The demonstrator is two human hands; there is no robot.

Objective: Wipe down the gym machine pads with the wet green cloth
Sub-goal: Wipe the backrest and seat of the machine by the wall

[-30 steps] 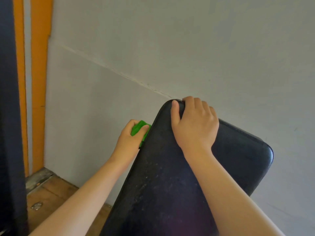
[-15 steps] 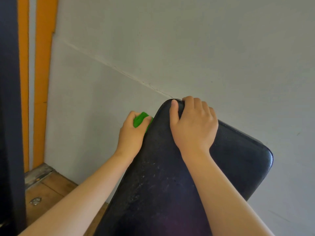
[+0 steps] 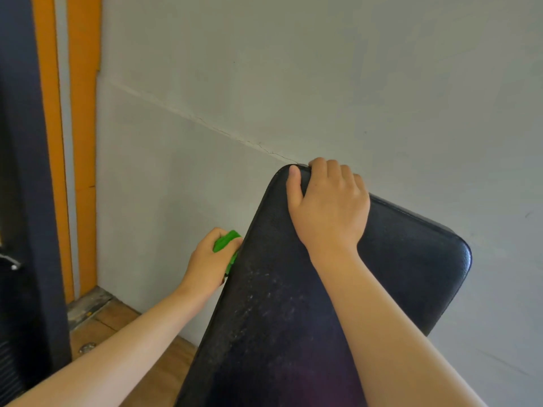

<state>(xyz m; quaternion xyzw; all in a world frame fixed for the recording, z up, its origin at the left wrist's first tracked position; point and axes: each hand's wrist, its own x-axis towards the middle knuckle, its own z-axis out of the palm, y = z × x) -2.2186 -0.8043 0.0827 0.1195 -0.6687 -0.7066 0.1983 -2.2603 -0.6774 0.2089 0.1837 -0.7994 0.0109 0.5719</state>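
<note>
Left hand (image 3: 210, 261) at 9 o'clock, fingers clamped on green cloth (image 3: 226, 242), scrubbing pad (image 3: 282, 318) side edge. Right hand (image 3: 327, 207) at 12 curls over top edge, likely bracing it.

Black pad (image 3: 293, 318), white specks on top, right hand (image 3: 326, 207) gripping its top edge.

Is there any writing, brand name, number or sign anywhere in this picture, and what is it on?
None can be read.
The black pad shows only pale specks, no label or logo.
The green cloth in the left hand is plain.
The grey wall has only a thin crack, and the orange strips carry no print.
The right hand hides part of the pad's top edge.
</note>
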